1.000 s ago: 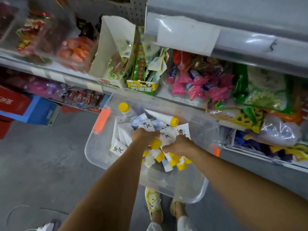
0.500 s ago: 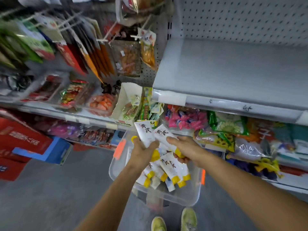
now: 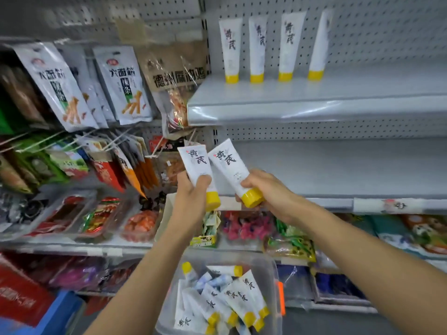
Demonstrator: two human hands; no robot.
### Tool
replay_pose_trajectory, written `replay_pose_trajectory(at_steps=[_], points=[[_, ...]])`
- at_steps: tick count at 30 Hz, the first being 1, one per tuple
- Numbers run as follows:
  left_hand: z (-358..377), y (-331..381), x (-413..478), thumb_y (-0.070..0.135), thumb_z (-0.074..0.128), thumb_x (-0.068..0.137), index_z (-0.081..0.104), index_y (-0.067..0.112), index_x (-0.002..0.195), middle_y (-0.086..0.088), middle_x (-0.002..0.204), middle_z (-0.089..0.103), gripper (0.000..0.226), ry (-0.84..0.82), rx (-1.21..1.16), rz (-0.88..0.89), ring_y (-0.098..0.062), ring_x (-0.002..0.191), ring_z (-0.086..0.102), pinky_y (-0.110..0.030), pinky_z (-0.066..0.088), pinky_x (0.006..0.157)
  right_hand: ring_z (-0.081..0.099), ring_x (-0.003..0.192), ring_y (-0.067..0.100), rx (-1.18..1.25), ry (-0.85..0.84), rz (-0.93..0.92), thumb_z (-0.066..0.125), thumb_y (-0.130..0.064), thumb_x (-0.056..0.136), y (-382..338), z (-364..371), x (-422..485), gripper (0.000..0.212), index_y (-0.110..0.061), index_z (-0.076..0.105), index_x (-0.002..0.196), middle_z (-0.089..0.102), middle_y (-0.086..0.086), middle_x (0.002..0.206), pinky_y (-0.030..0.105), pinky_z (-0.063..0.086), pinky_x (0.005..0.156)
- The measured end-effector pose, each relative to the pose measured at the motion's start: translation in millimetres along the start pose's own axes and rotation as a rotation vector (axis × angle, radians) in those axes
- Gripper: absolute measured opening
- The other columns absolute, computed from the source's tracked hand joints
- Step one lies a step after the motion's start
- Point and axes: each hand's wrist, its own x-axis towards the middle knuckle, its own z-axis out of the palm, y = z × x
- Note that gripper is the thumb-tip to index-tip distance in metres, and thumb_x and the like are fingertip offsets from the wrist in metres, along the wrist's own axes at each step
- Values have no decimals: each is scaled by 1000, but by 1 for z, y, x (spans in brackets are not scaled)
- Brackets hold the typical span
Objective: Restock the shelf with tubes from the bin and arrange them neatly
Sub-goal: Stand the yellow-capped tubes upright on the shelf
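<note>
My left hand (image 3: 191,201) grips a white tube with a yellow cap (image 3: 197,164), cap down. My right hand (image 3: 268,192) grips a second white tube (image 3: 229,165) just to its right, tilted left so the two tube tops nearly touch. Both are held in front of the bare grey middle shelf (image 3: 338,165). On the upper shelf (image 3: 314,102) several white tubes (image 3: 231,49) stand upright on their yellow caps in a row against the pegboard. Below my arms, the clear plastic bin (image 3: 274,269) holds several more tubes (image 3: 232,301) lying loose.
Snack packets (image 3: 121,85) hang on pegs to the left of the shelves. Trays and bags of snacks (image 3: 244,228) fill the lower shelf behind the bin. Red and blue boxes (image 3: 29,303) sit at the bottom left on the floor.
Both hands have risen out of the bin, each with one tube, to the height of the middle shelf. The view has tilted up, and the upper shelf's tube row has come into sight.
</note>
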Motion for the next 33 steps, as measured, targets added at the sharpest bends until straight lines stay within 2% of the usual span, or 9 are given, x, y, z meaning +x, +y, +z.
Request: replay_pose_trajectory(at_steps=[2,4,7,12,14,18,24,28,33], points=[[5,27,3,31,48,97,42,24,120,5,108,58,25,-16,-2,91,-18,97,60,-31,52,68,65,79,22,5,-6,-79,57,-12,90,-22,-12,-7,21,-13,55,111,70,12,94,32,42,64],[14,53,10,31,50,96,45,29,117,6,108,61,21,-45,2,162,-19,99,62,-37,52,75,64,84,24,-31,-3,-162,66,-19,83,-43,-26,-10,32,-14,55,114,73,12,99,31,36,61],[36,88,25,30,53,96,46,19,121,-2,110,62,29,-79,4,272,-18,93,62,-33,52,67,62,89,23,-81,41,-252,70,-30,70,-75,-51,-12,48,-20,59,116,73,12,107,28,35,60],[83,139,45,33,53,95,38,17,124,-1,103,60,37,-104,-8,339,-17,77,61,-25,46,42,61,82,19,-121,97,-393,70,-15,83,-122,-107,-11,29,-21,65,111,70,15,110,33,41,71],[100,155,54,35,53,95,36,17,123,3,101,58,37,-106,20,345,-18,79,62,-26,48,43,60,78,17,-133,140,-430,68,-11,85,-136,-131,-7,27,-21,63,110,71,15,109,32,43,69],[133,179,72,33,55,94,35,14,120,6,96,55,38,-95,45,341,-19,82,63,-33,54,52,64,89,20,-108,243,-464,66,-5,86,-150,-185,12,34,-21,54,113,69,6,107,40,50,86],[182,199,101,28,57,94,33,18,121,3,106,58,38,-80,18,308,-18,85,64,-45,59,67,63,82,13,-153,417,-420,70,-1,82,-162,-265,48,46,-18,46,117,64,2,100,23,48,65],[210,200,123,28,59,92,34,20,125,0,112,61,42,-70,40,319,-19,90,66,-42,61,68,60,98,25,-262,459,-382,73,2,77,-164,-302,82,52,-20,43,113,60,9,111,36,52,81],[234,197,144,34,62,88,32,27,119,1,115,62,43,-57,104,294,-24,102,63,-51,58,80,61,109,32,-361,458,-342,76,3,73,-163,-330,125,64,-12,46,127,61,12,117,51,50,95]])
